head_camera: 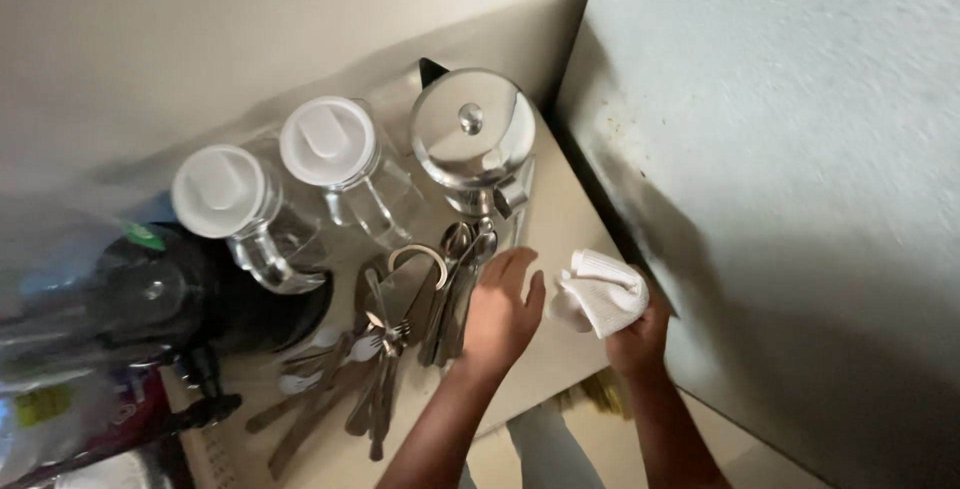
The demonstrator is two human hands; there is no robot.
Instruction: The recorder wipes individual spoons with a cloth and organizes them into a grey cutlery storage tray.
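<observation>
My right hand [638, 337] grips a bunched white cloth [600, 292] beside the big grey appliance side [780, 199]. My left hand [502, 311] hovers open, fingers spread, over the counter [560, 219], right beside a cluster of spoons [458, 284] lying below a shiny steel kettle [474, 139]. Nothing is in the left hand.
Two glass jugs with white lids [326, 141] [218, 191] stand against the wall. Forks and other cutlery [370, 349] lie spread on the counter. A dark appliance [150, 294] and bottles crowd the left side. The floor shows below the counter edge.
</observation>
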